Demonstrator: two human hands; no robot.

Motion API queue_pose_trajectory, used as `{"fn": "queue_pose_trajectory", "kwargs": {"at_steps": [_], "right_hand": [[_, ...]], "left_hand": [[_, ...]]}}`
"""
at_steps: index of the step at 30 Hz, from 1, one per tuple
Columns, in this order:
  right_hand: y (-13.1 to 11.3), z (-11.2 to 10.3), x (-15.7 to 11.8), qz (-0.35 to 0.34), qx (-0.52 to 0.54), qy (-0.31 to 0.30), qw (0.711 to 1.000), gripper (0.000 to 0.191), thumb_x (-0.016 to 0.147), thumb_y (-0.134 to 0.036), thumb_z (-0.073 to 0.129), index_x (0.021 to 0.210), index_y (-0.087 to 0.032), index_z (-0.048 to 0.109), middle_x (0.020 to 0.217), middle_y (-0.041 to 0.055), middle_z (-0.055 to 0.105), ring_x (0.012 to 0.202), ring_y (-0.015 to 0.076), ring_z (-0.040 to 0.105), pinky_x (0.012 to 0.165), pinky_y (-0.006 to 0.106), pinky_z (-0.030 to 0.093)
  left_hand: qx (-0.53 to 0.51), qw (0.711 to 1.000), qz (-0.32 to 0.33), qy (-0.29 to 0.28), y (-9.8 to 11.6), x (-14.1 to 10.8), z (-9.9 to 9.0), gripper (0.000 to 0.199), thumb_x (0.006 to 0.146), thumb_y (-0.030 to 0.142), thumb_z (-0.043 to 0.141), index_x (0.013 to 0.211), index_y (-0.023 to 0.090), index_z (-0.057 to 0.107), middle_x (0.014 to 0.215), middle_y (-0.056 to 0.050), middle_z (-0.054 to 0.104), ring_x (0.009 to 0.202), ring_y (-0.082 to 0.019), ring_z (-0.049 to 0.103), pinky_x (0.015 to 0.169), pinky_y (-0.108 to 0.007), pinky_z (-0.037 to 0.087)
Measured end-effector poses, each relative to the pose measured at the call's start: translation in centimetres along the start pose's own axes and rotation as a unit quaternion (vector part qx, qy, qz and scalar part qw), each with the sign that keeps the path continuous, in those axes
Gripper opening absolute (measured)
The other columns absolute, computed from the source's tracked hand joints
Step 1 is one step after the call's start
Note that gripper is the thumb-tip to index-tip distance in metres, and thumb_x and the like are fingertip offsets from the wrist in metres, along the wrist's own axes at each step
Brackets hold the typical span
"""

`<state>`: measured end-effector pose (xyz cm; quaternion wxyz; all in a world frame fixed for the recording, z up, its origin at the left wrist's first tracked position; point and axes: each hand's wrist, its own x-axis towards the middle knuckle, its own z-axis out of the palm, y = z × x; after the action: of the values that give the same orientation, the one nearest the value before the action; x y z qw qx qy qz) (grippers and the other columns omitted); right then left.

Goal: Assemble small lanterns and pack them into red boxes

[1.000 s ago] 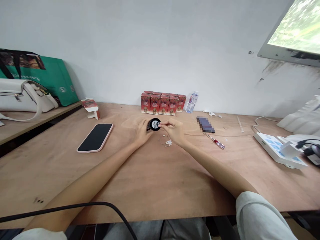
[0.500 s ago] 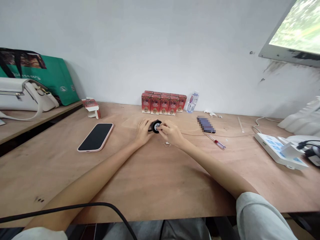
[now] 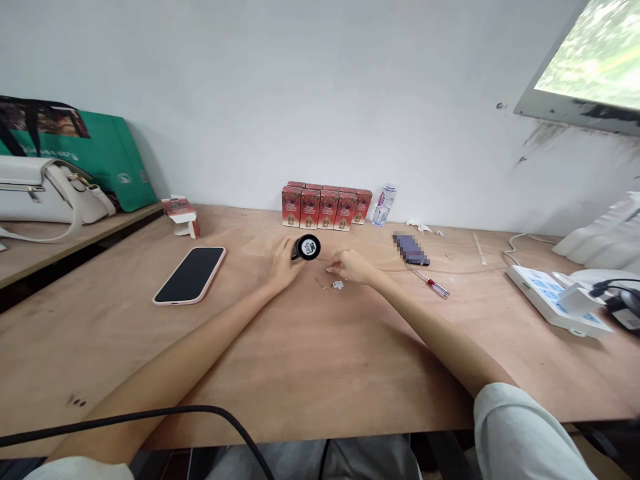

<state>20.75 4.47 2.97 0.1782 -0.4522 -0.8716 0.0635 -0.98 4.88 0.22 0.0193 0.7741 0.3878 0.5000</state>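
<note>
My left hand [image 3: 283, 264] is closed around a small black object with a round end [image 3: 309, 247], which faces me and shows a pale disc with dark details inside a black rim. It lies tilted on the tabletop. To its right, my right hand [image 3: 351, 267] has moved off it, thumb and fingers pinched together. Something tiny may be at the fingertips, too small to make out. Just below the right fingertips lie a small white piece [image 3: 338, 285] and a thin wire [image 3: 325, 287] on the wood.
Several red boxes [image 3: 327, 210] stand by the wall beside a clear bottle [image 3: 384, 204]. An opened red box [image 3: 181, 217] and a phone [image 3: 191, 275] lie left. A screwdriver [image 3: 431, 281], a dark pixelated item [image 3: 411, 248] and a power strip [image 3: 555, 300] lie right. A black cable [image 3: 200, 408] crosses in front.
My right hand has left the black object's round end and moved down and right, above the small white piece. The round end is now uncovered; my left hand still holds the object.
</note>
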Motion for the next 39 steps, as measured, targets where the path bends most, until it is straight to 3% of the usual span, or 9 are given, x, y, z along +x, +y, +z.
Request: {"fn": "queue_pose_trajectory", "kwargs": {"at_steps": [7, 12, 16, 19, 21, 24, 27, 33, 39], "right_hand": [[-0.3, 0.7, -0.1, -0.041, -0.046, -0.021, 0.998, 0.016, 0.078, -0.008, 0.06, 0.079, -0.016, 0.073, 0.085, 0.0095, 0.072, 0.084, 0.0193, 0.065, 0.074, 0.026, 0.045], [-1.6, -0.3, -0.5, -0.01, 0.085, 0.105, 0.991, 0.013, 0.082, -0.023, 0.06, 0.079, -0.015, 0.07, 0.083, 0.0089, 0.07, 0.077, 0.0166, 0.063, 0.073, 0.028, 0.046], [-2.8, -1.2, -0.4, 0.077, 0.358, 0.224, 0.903, 0.026, 0.076, -0.042, 0.064, 0.074, -0.017, 0.066, 0.076, 0.0045, 0.07, 0.07, 0.014, 0.061, 0.07, 0.027, 0.048], [-3.5, -1.8, -0.3, 0.094, 0.495, 0.216, 0.836, 0.029, 0.069, -0.046, 0.069, 0.072, -0.018, 0.064, 0.08, 0.0047, 0.07, 0.072, 0.0131, 0.062, 0.074, 0.029, 0.05], [-4.0, -2.1, -0.3, 0.091, 0.517, 0.22, 0.822, 0.029, 0.064, -0.044, 0.074, 0.069, -0.018, 0.062, 0.078, 0.0039, 0.07, 0.073, 0.0129, 0.062, 0.077, 0.03, 0.05], [-4.5, -2.3, -0.4, 0.073, 0.482, 0.251, 0.836, 0.031, 0.057, -0.041, 0.079, 0.068, -0.019, 0.06, 0.075, 0.002, 0.068, 0.074, 0.014, 0.063, 0.077, 0.03, 0.051], [-4.9, -2.0, -0.6, 0.028, 0.399, 0.273, 0.875, 0.028, 0.063, -0.042, 0.076, 0.072, -0.021, 0.06, 0.074, 0.0027, 0.067, 0.072, 0.0154, 0.063, 0.073, 0.03, 0.051], [-5.0, -1.0, -1.1, -0.123, 0.096, 0.275, 0.949, 0.013, 0.086, -0.029, 0.054, 0.085, -0.022, 0.065, 0.082, 0.0053, 0.069, 0.076, 0.0165, 0.062, 0.075, 0.03, 0.048], [-4.6, -0.5, -1.0, -0.257, -0.143, 0.279, 0.914, 0.025, 0.092, -0.015, 0.039, 0.092, -0.018, 0.064, 0.07, 0.0046, 0.065, 0.068, 0.0144, 0.058, 0.065, 0.025, 0.045]], "left_hand": [[-0.001, 1.0, 0.007, -0.011, 0.2, 0.0, -0.1, 0.04, 0.077, 0.025, 0.061, 0.115, 0.017, 0.053, 0.113, -0.01, 0.06, 0.108, -0.026, 0.055, 0.092, -0.04, 0.043], [0.002, 1.0, 0.009, -0.009, 0.4, 0.0, -0.2, 0.04, 0.078, 0.025, 0.061, 0.116, 0.018, 0.054, 0.112, -0.009, 0.061, 0.106, -0.025, 0.055, 0.091, -0.039, 0.043], [-0.005, 1.0, -0.002, -0.017, 0.5, 0.0, -0.2, 0.039, 0.077, 0.023, 0.059, 0.116, 0.018, 0.054, 0.113, -0.009, 0.06, 0.107, -0.026, 0.055, 0.093, -0.041, 0.043], [-0.009, 1.0, -0.003, -0.016, 0.5, 0.0, -0.2, 0.039, 0.077, 0.023, 0.059, 0.115, 0.017, 0.054, 0.114, -0.009, 0.06, 0.108, -0.026, 0.055, 0.094, -0.041, 0.042], [-0.006, 1.0, -0.003, -0.017, 0.5, -0.1, -0.2, 0.039, 0.077, 0.023, 0.06, 0.115, 0.017, 0.054, 0.115, -0.009, 0.06, 0.108, -0.026, 0.055, 0.094, -0.041, 0.042], [0.004, 1.0, 0.01, -0.027, 0.7, -0.1, -0.2, 0.04, 0.078, 0.024, 0.06, 0.117, 0.019, 0.053, 0.116, -0.009, 0.06, 0.109, -0.025, 0.054, 0.094, -0.04, 0.041], [0.008, 0.998, 0.039, -0.039, 0.9, -0.1, -0.3, 0.041, 0.079, 0.025, 0.06, 0.119, 0.021, 0.053, 0.119, -0.008, 0.06, 0.111, -0.025, 0.054, 0.094, -0.039, 0.04], [0.014, 0.996, 0.071, -0.045, 0.9, -0.2, -0.3, 0.04, 0.081, 0.029, 0.059, 0.119, 0.023, 0.053, 0.118, -0.008, 0.06, 0.112, -0.024, 0.054, 0.094, -0.038, 0.04], [0.006, 0.996, 0.071, -0.048, 0.9, -0.2, -0.3, 0.039, 0.083, 0.031, 0.058, 0.121, 0.023, 0.052, 0.12, -0.008, 0.06, 0.113, -0.023, 0.054, 0.096, -0.038, 0.039]]}}
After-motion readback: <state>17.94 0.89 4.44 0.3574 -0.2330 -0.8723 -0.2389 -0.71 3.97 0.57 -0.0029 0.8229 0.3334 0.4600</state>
